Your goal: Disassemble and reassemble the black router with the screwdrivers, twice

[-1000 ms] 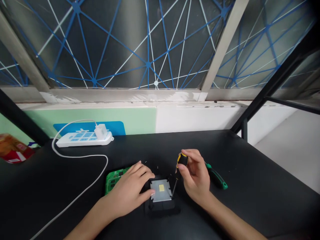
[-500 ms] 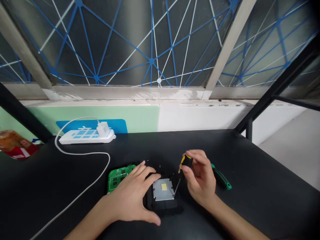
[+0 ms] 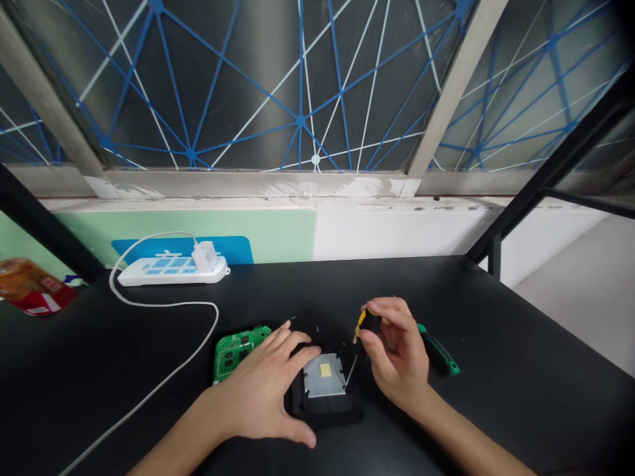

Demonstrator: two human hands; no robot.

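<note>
A black device [image 3: 330, 406] lies on the dark table, with a silver metal plate [image 3: 313, 382] and a small yellow square [image 3: 325, 369] on top. My left hand [image 3: 258, 393] spans its left side, fingers at the far edge and thumb at the near edge, steadying it. In my right hand [image 3: 401, 360] is a screwdriver [image 3: 370, 321] with a black and yellow handle. Its thin shaft slants down to the plate's right corner, where the tip meets a dark screw point. A green circuit board [image 3: 229, 354] sits partly behind my left hand.
A tool with a green and black handle [image 3: 441, 352] lies right of my right hand. Tiny screw-like bits [image 3: 317, 328] lie beyond the device. Farther back are a white power strip [image 3: 171, 270], its plugged-in cable [image 3: 183, 305] and a red-and-orange package [image 3: 34, 287].
Very little differs. The screwdriver handle has turned or tilted slightly in my right hand, its tip still at the plate's corner. My left hand is almost unmoved.
</note>
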